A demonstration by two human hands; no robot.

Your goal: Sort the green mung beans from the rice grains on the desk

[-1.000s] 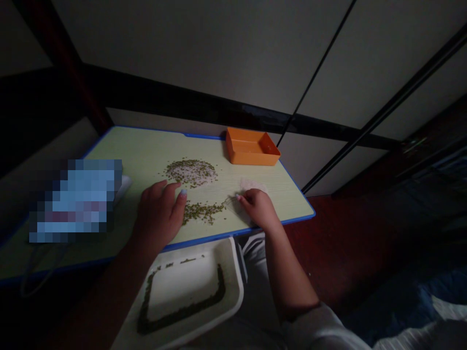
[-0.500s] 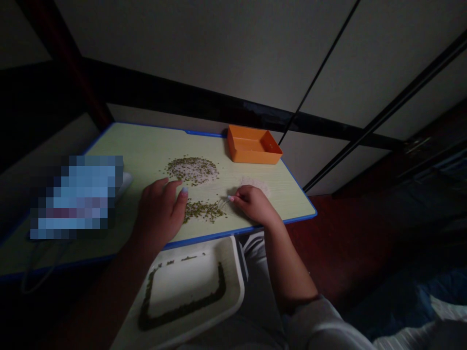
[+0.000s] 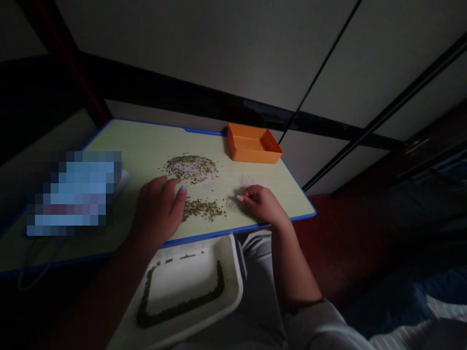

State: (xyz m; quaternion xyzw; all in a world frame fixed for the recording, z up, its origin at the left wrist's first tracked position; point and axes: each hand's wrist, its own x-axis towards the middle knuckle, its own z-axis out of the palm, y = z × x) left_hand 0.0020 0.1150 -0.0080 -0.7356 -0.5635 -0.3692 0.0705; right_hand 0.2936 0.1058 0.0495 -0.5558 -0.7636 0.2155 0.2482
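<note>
My left hand (image 3: 156, 211) lies over the tabletop with its fingers apart, holding nothing. Close to its thumb is a loose spread of green beans, probably mung beans (image 3: 204, 210). Beyond the fingertips sits a mixed heap of white grains and green beans (image 3: 191, 167). My right hand (image 3: 264, 204) is closed in a pinch on a thin clear piece with a curved outline (image 3: 232, 204), just right of the green beans. Its exact kind is unclear. Behind that hand a small patch of white grains (image 3: 250, 180) is partly hidden.
An orange box (image 3: 255, 155) stands at the table's far right corner. Below the near blue edge is a white basin (image 3: 236, 279) with green beans along its inner border. A blurred-out bluish object (image 3: 78, 189) lies on the left. Cabinet panels (image 3: 204, 43) rise behind the table.
My right hand has moved slightly right with the clear piece, away from the green beans. My left hand has stayed nearly in place. The view has shifted a little.
</note>
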